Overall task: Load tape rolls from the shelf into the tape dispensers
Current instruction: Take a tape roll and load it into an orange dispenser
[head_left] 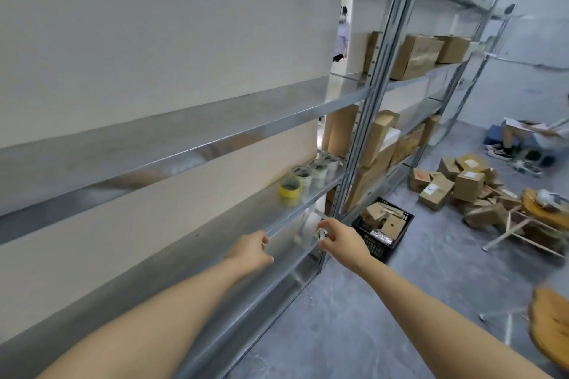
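Note:
A yellow tape roll (289,189) stands on the metal shelf (191,243), with several clear tape rolls (318,168) in a row behind it toward the upright post. My right hand (341,240) is out past the shelf's front edge, fingers pinched on a small clear item with a white and yellow label (318,236); it is blurred and looks like a tape roll. My left hand (251,251) hovers at the shelf's front lip with fingers loosely curled and nothing visible in it. No tape dispenser is clearly in view.
A black crate (383,229) with cardboard scraps sits on the floor by the post. Cardboard boxes (415,55) fill the shelves further right, and more boxes (452,184) lie piled on the floor. A person stands in the doorway (343,31); another sits at far right (523,135).

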`<state>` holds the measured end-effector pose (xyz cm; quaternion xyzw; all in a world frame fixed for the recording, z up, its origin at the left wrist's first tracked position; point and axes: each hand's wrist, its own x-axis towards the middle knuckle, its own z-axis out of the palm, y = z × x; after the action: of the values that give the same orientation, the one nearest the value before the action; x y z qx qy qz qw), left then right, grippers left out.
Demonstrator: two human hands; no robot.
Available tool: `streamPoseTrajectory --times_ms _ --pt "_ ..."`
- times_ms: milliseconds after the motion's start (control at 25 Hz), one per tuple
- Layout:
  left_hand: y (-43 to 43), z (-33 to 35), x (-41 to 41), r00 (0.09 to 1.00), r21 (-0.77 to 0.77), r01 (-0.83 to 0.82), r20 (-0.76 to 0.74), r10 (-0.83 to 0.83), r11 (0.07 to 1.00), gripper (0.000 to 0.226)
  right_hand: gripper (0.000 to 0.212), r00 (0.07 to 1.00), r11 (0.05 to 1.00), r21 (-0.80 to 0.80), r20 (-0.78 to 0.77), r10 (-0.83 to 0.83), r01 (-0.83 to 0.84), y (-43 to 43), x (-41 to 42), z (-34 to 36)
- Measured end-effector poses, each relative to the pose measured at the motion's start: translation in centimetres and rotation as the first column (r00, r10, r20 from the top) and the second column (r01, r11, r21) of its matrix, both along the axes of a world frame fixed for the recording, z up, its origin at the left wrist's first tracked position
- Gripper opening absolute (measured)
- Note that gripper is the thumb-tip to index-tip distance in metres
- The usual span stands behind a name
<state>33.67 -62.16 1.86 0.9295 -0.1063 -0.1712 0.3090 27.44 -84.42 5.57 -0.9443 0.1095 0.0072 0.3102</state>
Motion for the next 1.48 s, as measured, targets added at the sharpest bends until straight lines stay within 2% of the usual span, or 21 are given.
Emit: streamPoseTrajectory --times_ms 240,480,640,840,960,1080,1160,1280,1440,1480 --pt "-6.3 -0.6 7.4 1.000 0.043 0.013 -0.004 -0.012 0.999 0.044 0.038 1.000 1.000 -0.023 -0.018 -0.008 0.008 -5.7 6.7 -0.7" --pt "-11.9 -3.2 19.4 0.998 0.063 -0.032 -0.048 0.035 0.998 0.045 0.038 0.997 0.995 -0.084 -0.061 0.052 -0.057 -10.8 17.9 -1.5" --pt "-15.0 -4.7 26.7 0.997 0.085 -0.004 -0.077 0.010 0.996 0.031 0.042 0.989 0.989 -0.105 -0.117 0.093 -0.106 -13.6 25.5 -2.6" --pt "-16.9 -9.3 32.1 0.995 0.176 -0.013 -0.092 0.029 0.984 0.045 0.049 0.981 0.990 -0.058 -0.153 0.122 -0.132 -15.7 32.2 -5.1" --pt "-17.8 -11.6 32.9 0.995 0.195 -0.028 -0.089 0.046 0.980 0.039 0.043 0.965 0.978 -0.054 -0.181 0.188 -0.201 -16.5 35.2 -6.6" --pt "-18.3 -13.2 32.9 0.985 0.161 -0.143 -0.075 0.157 0.977 0.032 0.026 0.933 0.938 -0.092 -0.178 0.314 -0.334 -16.7 37.3 -7.5" --pt "-18.2 -13.2 32.6 0.970 0.095 -0.227 -0.063 0.233 0.969 0.032 0.017 0.890 0.886 -0.123 -0.155 0.429 -0.448 -16.6 38.6 -8.0" --pt "-15.6 -11.7 31.3 0.958 0.075 -0.287 0.002 0.288 0.955 0.032 0.014 0.788 0.757 -0.223 -0.132 0.601 -0.615 -15.4 40.1 -9.0" --pt "-11.5 -9.9 27.9 0.891 0.159 -0.450 0.022 0.453 0.879 0.039 0.005 0.592 0.490 -0.373 -0.239 0.769 -0.788 -11.2 40.5 -10.1" --pt "-10.8 -9.5 26.8 0.863 0.181 -0.499 0.016 0.505 0.848 0.039 0.009 0.551 0.419 -0.413 -0.282 0.786 -0.809 -10.3 40.5 -10.4"
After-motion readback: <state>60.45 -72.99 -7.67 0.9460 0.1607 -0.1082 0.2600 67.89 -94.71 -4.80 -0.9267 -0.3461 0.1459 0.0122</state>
